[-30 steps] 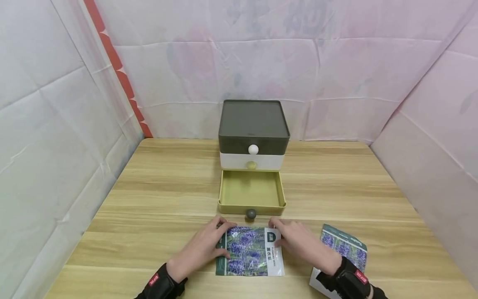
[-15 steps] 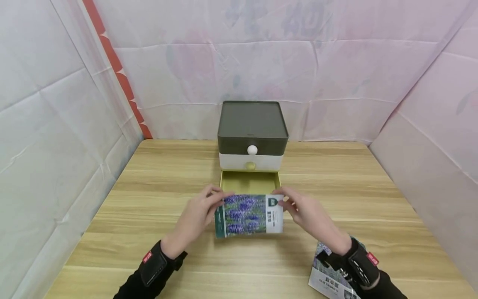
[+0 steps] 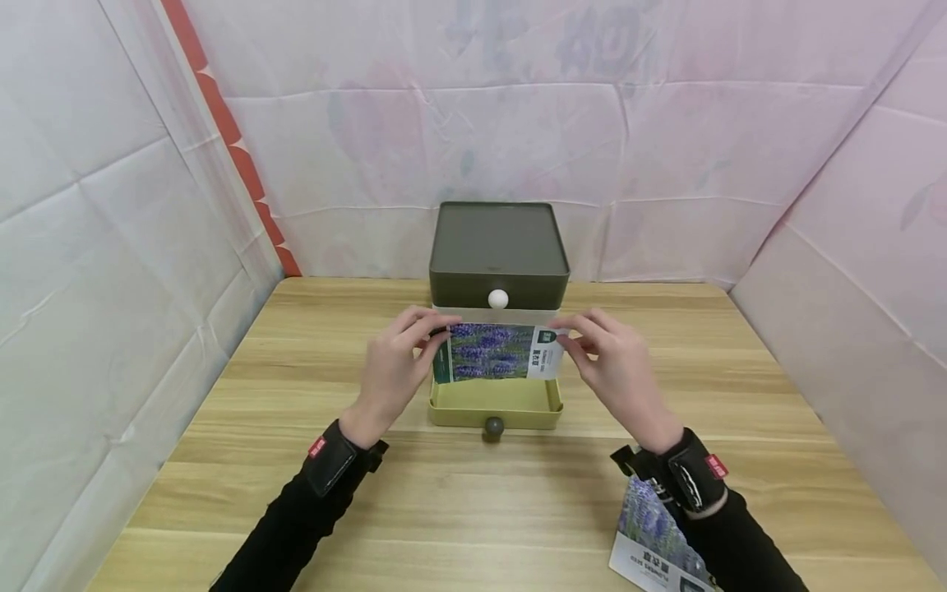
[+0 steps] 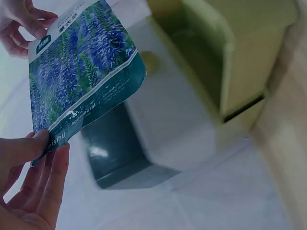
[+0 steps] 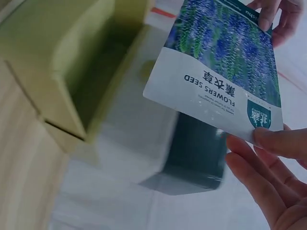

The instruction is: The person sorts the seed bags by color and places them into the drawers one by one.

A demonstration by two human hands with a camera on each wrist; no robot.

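Hands hold a seed packet [image 3: 497, 352] in the air by its two short ends: the left hand [image 3: 392, 368] pinches the dark green end, the right hand [image 3: 614, 366] pinches the white labelled end, thumbs on the near face and fingers behind. The packet hangs over the open yellow-green drawer [image 3: 494, 404], bottom tier of a small three-drawer chest [image 3: 499, 247] at the back of the bench [image 3: 296, 493], and it has not yet gone in. Judging by that, the lift is done and the lowering and letting go are left; the drawer itself looks empty and stands pulled out with its grey knob [image 3: 493, 427] toward the person.

A second packet [image 3: 654, 543] of the same lavender print lies on the bench under the right forearm, so I take it more remains after this one.

From the head view the packet's height above the drawer is hard to judge. Both wrist views look up from below and show clear space between its lower edge and the drawer, and the right wrist view alone lets you read "FLOWERS SEED" on the label [image 5: 211, 98].
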